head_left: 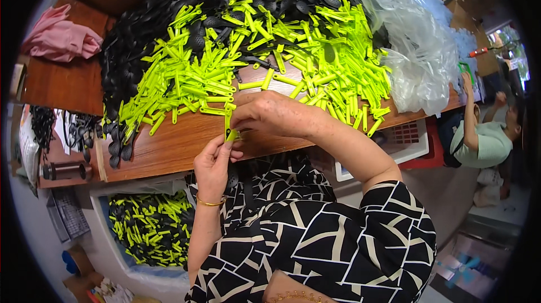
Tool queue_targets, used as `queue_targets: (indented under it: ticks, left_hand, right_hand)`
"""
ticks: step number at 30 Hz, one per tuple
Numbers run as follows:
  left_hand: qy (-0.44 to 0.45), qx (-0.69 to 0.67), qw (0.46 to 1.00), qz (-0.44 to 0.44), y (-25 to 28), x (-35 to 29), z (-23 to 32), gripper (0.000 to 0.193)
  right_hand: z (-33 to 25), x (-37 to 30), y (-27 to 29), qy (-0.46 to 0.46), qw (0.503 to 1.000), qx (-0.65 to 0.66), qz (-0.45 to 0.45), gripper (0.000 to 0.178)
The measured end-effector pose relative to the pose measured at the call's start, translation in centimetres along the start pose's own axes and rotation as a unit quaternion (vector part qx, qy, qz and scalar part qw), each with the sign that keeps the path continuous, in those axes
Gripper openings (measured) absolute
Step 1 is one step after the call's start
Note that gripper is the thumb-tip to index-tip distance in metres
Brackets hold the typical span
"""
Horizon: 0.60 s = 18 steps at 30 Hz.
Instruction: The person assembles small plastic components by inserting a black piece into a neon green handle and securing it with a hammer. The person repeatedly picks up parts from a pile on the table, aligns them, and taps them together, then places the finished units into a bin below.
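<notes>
Over the table's front edge, my left hand [211, 169] pinches the lower part of a yellow-green plastic handle piece [227, 124] between thumb and fingers. My right hand [271, 112] comes in from the right, its bent fingers closed at the same piece; its fingertips are partly hidden. Under my left hand a dark perforated oval head [232, 178] shows, seemingly joined to the held piece. Just beyond my hands lies a big pile of loose yellow-green handle pieces [203, 80], with black perforated paddle-shaped parts [163, 7] heaped behind and to the left.
Below the wooden table [152, 154], at left, a lined bin [101, 218] holds many black parts with yellow-green handles. Clear plastic sheeting [420, 61] covers the right side. A white basket [414, 145] stands under the right edge. Pink cloth [62, 35] lies far left; another person [479, 134] sits at right.
</notes>
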State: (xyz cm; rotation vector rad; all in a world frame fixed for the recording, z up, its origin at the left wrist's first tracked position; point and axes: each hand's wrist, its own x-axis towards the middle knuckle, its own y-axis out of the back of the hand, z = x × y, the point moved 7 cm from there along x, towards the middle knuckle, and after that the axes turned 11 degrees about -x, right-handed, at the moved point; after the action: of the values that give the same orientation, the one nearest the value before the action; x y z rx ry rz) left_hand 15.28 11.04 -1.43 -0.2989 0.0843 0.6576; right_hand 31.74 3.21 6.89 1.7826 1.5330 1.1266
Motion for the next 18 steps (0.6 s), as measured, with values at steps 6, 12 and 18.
queue_targets:
  ticks: [6, 12, 18]
  left_hand:
    - [0.018, 0.109, 0.994, -0.015, -0.3, -0.3, 0.4, 0.029]
    - [0.003, 0.089, 0.996, -0.007, 0.1, -1.4, 0.1, 0.027]
    - [0.021, 0.097, 0.995, -0.003, -0.4, -1.3, 0.3, 0.025]
  right_hand:
    - [-1.6, -0.8, 0.3, 0.001, 0.995, -0.102, -0.009, 0.017]
    - [-0.9, -1.3, -2.1, -0.010, 0.996, -0.083, -0.022, 0.015]
    - [-2.2, -1.6, -1.9, -0.003, 0.996, -0.081, 0.028, 0.024]
